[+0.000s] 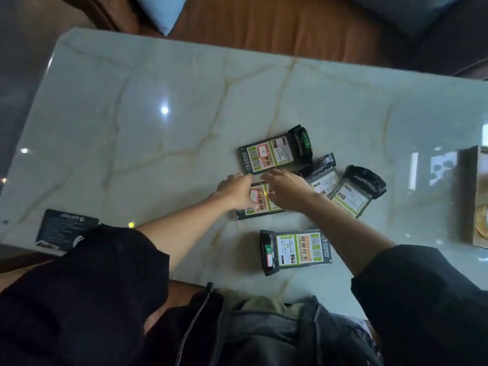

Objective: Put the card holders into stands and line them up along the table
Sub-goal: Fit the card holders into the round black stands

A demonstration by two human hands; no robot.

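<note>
Several black card holders with green and white printed cards lie flat on the marble table (158, 101), each with a black stand at one end. The farthest card holder (269, 155) lies above my hands. Under my hands lies the middle card holder (260, 204). My left hand (236, 192) rests on its left part and my right hand (286, 190) covers its right part; whether either grips it is unclear. Two more card holders (351, 198) lie to the right, partly overlapping. The nearest card holder (298, 249) lies close to the front edge.
A dark printed card (66, 229) lies flat at the table's near left edge. A wooden box (475, 196) with a round golden object stands at the right edge. A brown leather seat (277, 25) and a light blue cushion (158, 9) are beyond the table.
</note>
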